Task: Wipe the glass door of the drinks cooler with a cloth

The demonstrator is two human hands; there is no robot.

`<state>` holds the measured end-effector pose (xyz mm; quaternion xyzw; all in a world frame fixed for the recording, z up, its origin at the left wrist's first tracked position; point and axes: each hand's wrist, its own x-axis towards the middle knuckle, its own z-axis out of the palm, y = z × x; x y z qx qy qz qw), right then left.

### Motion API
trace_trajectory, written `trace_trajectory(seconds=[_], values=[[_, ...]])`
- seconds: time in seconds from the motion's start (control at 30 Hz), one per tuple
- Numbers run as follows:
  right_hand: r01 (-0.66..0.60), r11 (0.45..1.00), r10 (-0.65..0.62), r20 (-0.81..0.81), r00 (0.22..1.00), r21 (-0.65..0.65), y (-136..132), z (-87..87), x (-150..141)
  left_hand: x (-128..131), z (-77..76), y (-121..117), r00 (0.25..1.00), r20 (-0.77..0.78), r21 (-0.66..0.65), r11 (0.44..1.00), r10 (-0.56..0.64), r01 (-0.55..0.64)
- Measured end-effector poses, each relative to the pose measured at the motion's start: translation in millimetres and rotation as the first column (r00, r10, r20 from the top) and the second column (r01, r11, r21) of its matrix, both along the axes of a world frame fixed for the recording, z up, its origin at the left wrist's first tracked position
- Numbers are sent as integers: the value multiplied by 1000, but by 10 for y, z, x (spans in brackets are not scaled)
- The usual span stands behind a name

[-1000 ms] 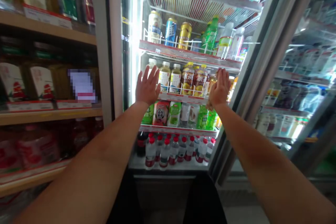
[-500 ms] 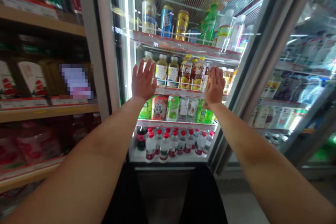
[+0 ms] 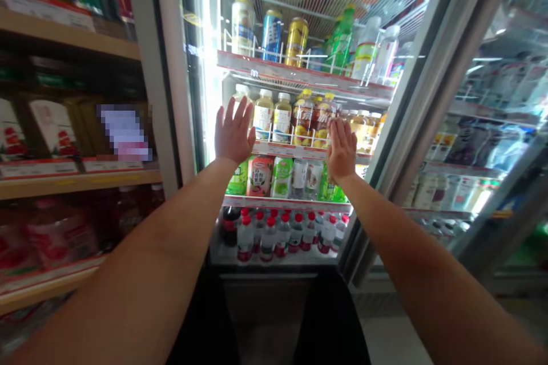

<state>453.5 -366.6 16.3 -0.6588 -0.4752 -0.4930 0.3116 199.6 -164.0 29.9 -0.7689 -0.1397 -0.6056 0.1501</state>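
Note:
My left hand (image 3: 233, 134) is raised with spread fingers before the left end of a lit drinks cooler's middle shelf (image 3: 280, 151). It holds nothing and partly hides a pale-capped bottle (image 3: 242, 90). To its right stand pale-labelled bottles (image 3: 263, 117) and brown drink bottles with yellow caps (image 3: 303, 120). My right hand (image 3: 341, 151), fingers stretched out and close together, is in front of those brown bottles and covers part of the green packs (image 3: 327, 185) below. Whether either hand touches anything, I cannot tell.
Cans (image 3: 271, 34) and green bottles (image 3: 341, 40) stand on the cooler's upper shelf. Red-capped bottles (image 3: 283, 234) line its bottom. A metal frame (image 3: 422, 91) bounds it on the right. Wooden shelves (image 3: 68, 34) with bottles are at the left.
My right hand has moved slightly left and down, uncovering several bottles to its right. My left hand stays almost in place, fingers still spread.

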Motion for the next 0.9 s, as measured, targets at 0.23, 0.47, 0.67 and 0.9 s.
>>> trace_trajectory(seconds=[0.23,0.47,0.67,0.9], values=[[-3,998,3,1,1000,-59,1,120,-145,0,11,-18,1000,-7,-22,1000,-8,8],[-19,977,34,65,997,-210,6,65,-255,-7,12,-28,1000,-20,-21,1000,7,-7],[-35,992,38,28,999,-120,156,125,-321,-9,12,-41,1000,-18,-28,999,16,-17],[-75,984,89,77,993,-162,214,127,-442,-5,-1,-15,1000,-14,-6,1000,20,-20]])
